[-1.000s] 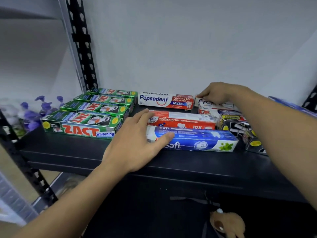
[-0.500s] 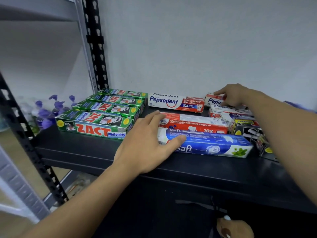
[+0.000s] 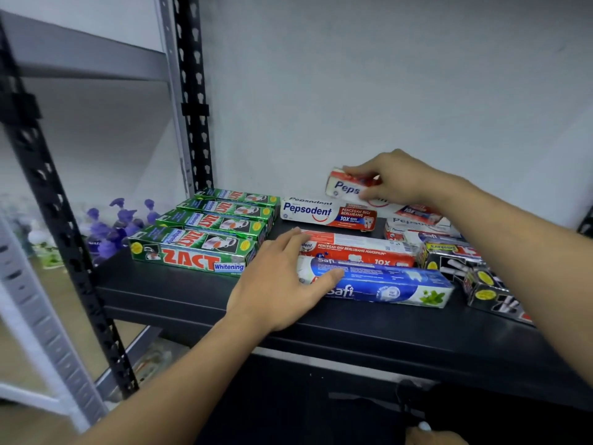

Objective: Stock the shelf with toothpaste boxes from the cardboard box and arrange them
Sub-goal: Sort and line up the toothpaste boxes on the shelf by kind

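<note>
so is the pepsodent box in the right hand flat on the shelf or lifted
Lifted: the right hand pinches the tilted Pepsodent box, which hangs above the flat Pepsodent box on the shelf.

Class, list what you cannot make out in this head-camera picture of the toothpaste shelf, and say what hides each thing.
1. Held Pepsodent box, head view: the right hand pinching it covers most of its label.
2. Safi box: its left end lies under the left hand.
3. Black boxes: partly behind the right forearm, names unreadable.
4. Purple-topped things: blurred.
5. Cardboard box: out of frame.
</note>
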The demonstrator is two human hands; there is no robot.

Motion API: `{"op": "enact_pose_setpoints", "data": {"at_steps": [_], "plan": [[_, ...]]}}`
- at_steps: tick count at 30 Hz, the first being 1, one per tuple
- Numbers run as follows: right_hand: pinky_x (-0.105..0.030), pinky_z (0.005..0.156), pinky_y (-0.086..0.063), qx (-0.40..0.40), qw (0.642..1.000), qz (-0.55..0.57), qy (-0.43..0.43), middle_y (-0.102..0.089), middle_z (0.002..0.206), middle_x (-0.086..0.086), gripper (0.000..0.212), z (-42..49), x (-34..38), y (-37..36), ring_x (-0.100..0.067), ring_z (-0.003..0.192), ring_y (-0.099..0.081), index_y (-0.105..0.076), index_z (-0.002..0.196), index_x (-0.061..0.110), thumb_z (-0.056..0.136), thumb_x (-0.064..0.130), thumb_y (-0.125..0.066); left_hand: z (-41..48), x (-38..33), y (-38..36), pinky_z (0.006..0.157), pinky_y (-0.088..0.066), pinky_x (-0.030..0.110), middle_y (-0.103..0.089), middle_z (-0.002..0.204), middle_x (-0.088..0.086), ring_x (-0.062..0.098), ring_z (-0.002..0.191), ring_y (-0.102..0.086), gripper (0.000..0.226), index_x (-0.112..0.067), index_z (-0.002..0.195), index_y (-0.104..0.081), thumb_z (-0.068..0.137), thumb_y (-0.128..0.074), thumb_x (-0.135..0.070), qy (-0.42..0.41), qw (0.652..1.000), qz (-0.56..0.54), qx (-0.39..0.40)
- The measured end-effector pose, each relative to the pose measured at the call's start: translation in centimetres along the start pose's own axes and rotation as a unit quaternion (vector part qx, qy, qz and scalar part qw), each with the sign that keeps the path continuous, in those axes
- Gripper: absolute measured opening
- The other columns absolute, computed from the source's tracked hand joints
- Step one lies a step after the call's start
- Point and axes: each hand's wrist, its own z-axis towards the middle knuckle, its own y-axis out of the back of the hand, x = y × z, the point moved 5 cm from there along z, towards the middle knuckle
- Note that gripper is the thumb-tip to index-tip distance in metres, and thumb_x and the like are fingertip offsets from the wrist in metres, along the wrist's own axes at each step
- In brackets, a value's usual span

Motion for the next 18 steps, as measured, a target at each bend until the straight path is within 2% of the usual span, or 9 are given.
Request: {"op": "enact_pose_setpoints", "data": {"at_steps": [4, 8, 12, 15, 18], "plan": [[-0.046, 0.097, -0.047, 0.032, 0.999, -0.005, 0.042, -0.064, 0.13, 0.006, 0.06, 0.8, 4.5, -2.4, -0.022, 0.116, -0.056, -0.046, 0.142, 0.042, 0.088, 0.036, -0.07, -0.1, 0.0, 0.1, 0.113, -0.032, 0.034, -0.03, 0.156, -0.016, 0.008, 0.14, -0.029, 0.086, -0.031, 0.15, -0.033, 0.08, -0.042, -0.081, 0.0, 1.0, 0.003, -0.003], [-0.043, 0.1, -0.046, 0.035, 0.999, 0.011, 0.03, -0.06, 0.135, 0.003, 0.056, 1.6, 5.9, -5.5, -0.022, 0.12, -0.055, -0.049, 0.141, 0.039, 0.089, 0.037, -0.069, -0.1, 0.0, 0.2, 0.114, -0.033, 0.034, -0.03, 0.156, -0.016, 0.008, 0.139, -0.029, 0.086, -0.03, 0.149, -0.034, 0.08, -0.041, -0.082, 0.002, 1.0, 0.003, -0.007], [-0.038, 0.102, -0.045, 0.022, 0.996, 0.088, -0.004, -0.062, 0.133, 0.002, 0.063, 0.9, 4.5, -5.4, -0.019, 0.115, -0.059, -0.05, 0.143, 0.03, 0.085, 0.036, -0.075, -0.1, 0.1, 0.1, 0.113, -0.032, 0.032, -0.03, 0.156, -0.016, 0.008, 0.139, -0.029, 0.085, -0.031, 0.149, -0.034, 0.081, -0.042, -0.081, 0.0, 1.0, 0.0, -0.007], [-0.034, 0.102, -0.045, 0.032, 0.998, 0.048, -0.019, -0.064, 0.13, 0.002, 0.059, -0.9, 2.1, -4.4, -0.018, 0.117, -0.059, -0.06, 0.134, 0.027, 0.079, 0.034, -0.08, -0.1, 0.2, 0.1, 0.113, -0.033, 0.034, -0.03, 0.156, -0.016, 0.009, 0.139, -0.03, 0.085, -0.031, 0.149, -0.034, 0.081, -0.041, -0.081, 0.002, 1.0, 0.005, -0.005], [-0.035, 0.1, -0.045, 0.054, 0.997, 0.028, -0.052, -0.062, 0.132, 0.001, 0.06, -3.2, -0.7, -4.3, -0.021, 0.12, -0.057, -0.058, 0.135, 0.027, 0.08, 0.038, -0.079, 0.0, 0.2, 0.1, 0.112, -0.033, 0.035, -0.031, 0.156, -0.015, 0.01, 0.139, -0.031, 0.085, -0.031, 0.149, -0.034, 0.081, -0.041, -0.081, 0.002, 1.0, 0.008, -0.004]]}}
